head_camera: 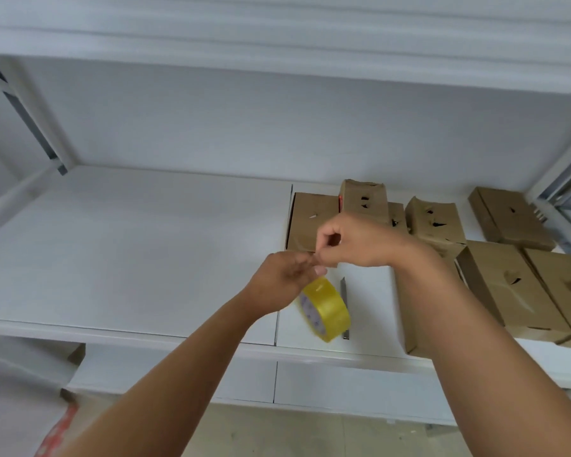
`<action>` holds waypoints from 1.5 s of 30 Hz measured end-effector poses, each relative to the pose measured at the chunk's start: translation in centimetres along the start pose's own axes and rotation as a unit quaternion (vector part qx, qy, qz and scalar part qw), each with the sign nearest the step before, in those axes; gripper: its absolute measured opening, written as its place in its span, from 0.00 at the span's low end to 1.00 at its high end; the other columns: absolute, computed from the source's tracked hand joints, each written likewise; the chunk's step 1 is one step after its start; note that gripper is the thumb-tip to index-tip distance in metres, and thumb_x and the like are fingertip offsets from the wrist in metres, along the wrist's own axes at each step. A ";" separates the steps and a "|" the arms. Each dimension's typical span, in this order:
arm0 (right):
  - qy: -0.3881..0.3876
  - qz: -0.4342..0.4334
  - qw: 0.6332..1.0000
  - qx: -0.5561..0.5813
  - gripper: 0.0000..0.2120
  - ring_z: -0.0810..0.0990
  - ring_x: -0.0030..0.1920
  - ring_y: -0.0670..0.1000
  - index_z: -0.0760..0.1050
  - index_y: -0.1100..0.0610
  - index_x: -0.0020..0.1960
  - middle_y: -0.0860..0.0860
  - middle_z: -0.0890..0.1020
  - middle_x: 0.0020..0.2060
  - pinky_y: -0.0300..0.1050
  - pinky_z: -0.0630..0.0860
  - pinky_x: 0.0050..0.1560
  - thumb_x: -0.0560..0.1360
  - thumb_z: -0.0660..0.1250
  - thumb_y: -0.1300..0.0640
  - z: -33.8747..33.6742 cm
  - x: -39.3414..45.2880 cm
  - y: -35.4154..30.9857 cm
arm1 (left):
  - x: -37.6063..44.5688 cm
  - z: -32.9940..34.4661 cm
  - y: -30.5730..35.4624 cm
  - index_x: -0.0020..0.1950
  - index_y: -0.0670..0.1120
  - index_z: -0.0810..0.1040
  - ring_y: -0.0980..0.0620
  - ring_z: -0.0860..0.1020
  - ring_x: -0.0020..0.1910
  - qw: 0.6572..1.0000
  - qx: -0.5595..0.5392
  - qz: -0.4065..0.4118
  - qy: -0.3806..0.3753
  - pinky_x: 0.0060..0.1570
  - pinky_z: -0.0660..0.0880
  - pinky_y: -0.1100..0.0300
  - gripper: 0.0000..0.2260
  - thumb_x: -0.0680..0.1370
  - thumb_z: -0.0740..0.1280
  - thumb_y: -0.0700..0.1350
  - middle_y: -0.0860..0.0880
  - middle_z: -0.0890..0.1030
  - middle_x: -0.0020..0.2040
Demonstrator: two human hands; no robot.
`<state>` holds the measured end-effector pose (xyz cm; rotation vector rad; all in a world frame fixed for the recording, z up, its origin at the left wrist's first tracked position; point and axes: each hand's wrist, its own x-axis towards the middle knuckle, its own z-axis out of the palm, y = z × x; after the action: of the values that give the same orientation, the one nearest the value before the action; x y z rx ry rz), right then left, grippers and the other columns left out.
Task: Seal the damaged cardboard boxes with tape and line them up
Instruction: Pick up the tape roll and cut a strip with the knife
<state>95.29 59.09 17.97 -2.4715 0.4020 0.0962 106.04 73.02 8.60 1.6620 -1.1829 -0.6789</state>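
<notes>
— What are you getting from the head view?

— I'm looking down at a white shelf [129, 245]. The left hand [285, 278] is holding a yellow tape roll [327, 310] just above the shelf's front edge, fingers curled around its upper rim. The roll is hanging tilted, its printed core facing left.

— And the other one?

— The right hand [350, 240] is meeting the left above the roll, thumb and forefinger pinched together right at the left fingertips. I'm guessing nothing here: the tape end is too small to make out, so I cannot tell what the pinch is closing on.

— Where are the boxes sitting?

— All on the right half of the shelf. A flat box [310, 222] is lying just behind the hands, with a taller torn box [365, 199] beside it and another punctured box [435, 222] further right. Two more boxes [515, 291] are lying side by side near the front edge, and one box [511, 217] is sitting at the far right by the upright. A narrow dark object [344, 291] is lying just beside the roll.
</notes>
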 end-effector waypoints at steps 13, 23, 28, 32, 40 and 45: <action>-0.025 0.037 0.995 -0.087 0.07 0.71 0.31 0.46 0.77 0.54 0.37 0.44 0.75 0.30 0.45 0.66 0.35 0.73 0.71 0.54 -2.0 -1.1 1.5 | 0.1 2.5 1.1 0.56 0.51 0.82 0.61 0.80 0.38 0.985 0.083 0.113 0.105 0.40 0.74 0.67 0.09 0.81 0.64 0.52 0.61 0.82 0.38; -0.038 0.102 0.994 0.033 0.38 0.73 0.58 0.43 0.65 0.44 0.71 0.35 0.71 0.55 0.27 0.65 0.43 0.67 0.74 0.35 4.2 -2.4 5.3 | 1.0 1.7 1.2 0.47 0.46 0.82 0.49 0.85 0.42 0.989 -0.066 0.010 0.129 0.47 0.82 0.49 0.07 0.81 0.66 0.45 0.49 0.85 0.44; 0.084 0.175 0.928 0.318 0.26 0.82 0.49 0.44 0.72 0.48 0.63 0.45 0.83 0.49 0.40 0.76 0.46 0.69 0.75 0.41 13.1 -2.2 6.4 | 1.5 1.0 1.5 0.47 0.45 0.82 0.48 0.85 0.40 0.980 -0.128 -0.044 0.143 0.42 0.81 0.58 0.08 0.82 0.65 0.44 0.49 0.86 0.43; 0.147 0.135 0.902 0.383 0.15 0.80 0.42 0.43 0.75 0.48 0.52 0.42 0.82 0.39 0.38 0.73 0.42 0.68 0.72 0.45 13.5 -3.0 6.2 | 1.6 -0.8 1.1 0.46 0.41 0.82 0.41 0.85 0.41 0.951 -0.239 -0.089 0.176 0.39 0.80 0.56 0.07 0.80 0.67 0.42 0.43 0.85 0.43; 0.157 -0.038 0.985 -0.064 0.15 0.70 0.43 0.50 0.66 0.48 0.51 0.41 0.72 0.38 0.48 0.70 0.52 0.75 0.64 0.39 13.4 -3.5 5.5 | -0.8 -6.4 -4.1 0.46 0.47 0.80 0.50 0.84 0.50 0.856 -0.438 -0.129 0.240 0.50 0.77 0.57 0.08 0.82 0.63 0.46 0.49 0.85 0.48; 0.156 -0.104 0.969 -0.159 0.11 0.73 0.46 0.55 0.71 0.55 0.49 0.50 0.76 0.42 0.51 0.71 0.58 0.77 0.68 0.49 15.2 -2.3 5.9 | -3.3 -7.6 -7.2 0.51 0.50 0.83 0.57 0.73 0.35 0.846 -0.463 -0.164 0.207 0.39 0.68 0.64 0.05 0.78 0.68 0.45 0.56 0.79 0.43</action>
<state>91.71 64.23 2.75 -2.8387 0.2698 -0.3465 113.99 79.55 4.76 1.0667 -0.1537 -0.8596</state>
